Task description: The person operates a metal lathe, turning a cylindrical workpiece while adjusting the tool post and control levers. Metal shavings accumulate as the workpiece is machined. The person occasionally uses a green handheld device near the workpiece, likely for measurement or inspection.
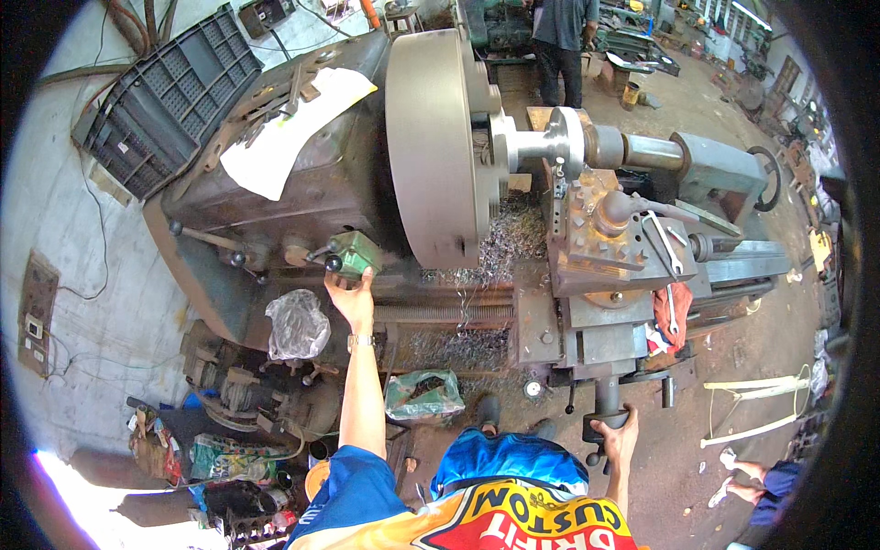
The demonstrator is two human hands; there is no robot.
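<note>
Fingers of the left hand up against a green box, right by a black ball knob; gripping or merely resting, cannot tell! Across to the right hand, fingers and thumb curled round a dark handwheel, well apart from the left. Just left of the left fingers, a crumpled clear plastic bag. Up to their right, a big grey chuck, then a shiny flanged shaft beyond. Up and right from the right fingers, a red cloth under one spanner, another spanner higher still. Below and between both hands, a shirt with big block lettering, dark on yellow, pale on red, upside down yet readable! Low left of the left fingers, a printed sack, print too small to make out. Farthest out, above the right fingers, a person in dark trousers.
</note>
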